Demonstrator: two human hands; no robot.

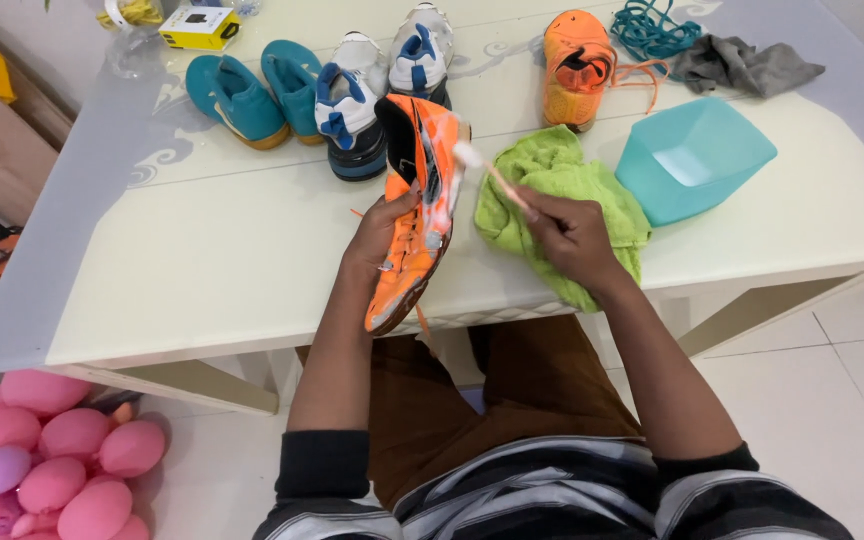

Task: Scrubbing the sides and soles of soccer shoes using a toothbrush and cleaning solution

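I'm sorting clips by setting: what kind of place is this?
Probably a room in a home, not a workshop: a white table with ornate trim, a pale tiled floor and a heap of pink balloons. Pairs of sports shoes are lined up on the table.

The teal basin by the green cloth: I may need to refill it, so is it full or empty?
Cannot tell. The teal basin sits upright on the table, but its pale bottom could be bare or under clear water.

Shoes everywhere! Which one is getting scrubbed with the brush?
The orange shoe held up in the left hand; the right hand presses a toothbrush to it. Others sit untouched.
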